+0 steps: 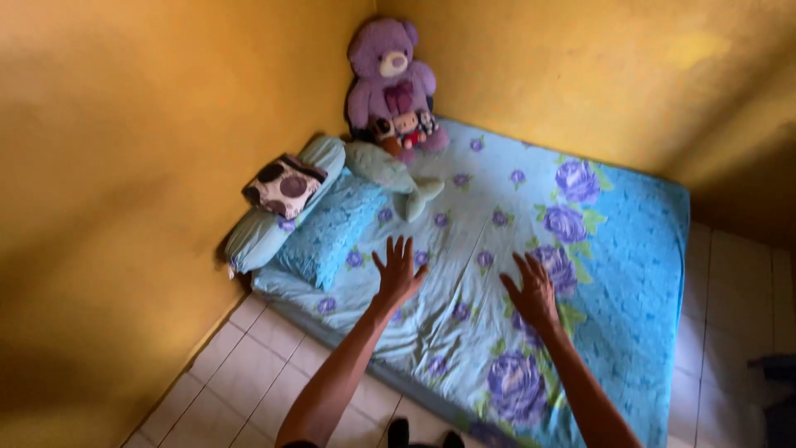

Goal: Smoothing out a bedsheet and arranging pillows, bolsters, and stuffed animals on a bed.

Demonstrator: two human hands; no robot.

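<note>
My left hand [398,272] and right hand [532,290] are both bare: no gloves, no rings that I can make out, no watch or band at either wrist. My forearms are bare too, long and lean, with no sleeve showing anywhere along them up to the bottom edge of the view. The fingers are slim, and the nails are too small and blurred to tell anything about. At the very bottom, between my arms, two small dark rounded shapes show, but they are cut off and I cannot tell what they are.
</note>
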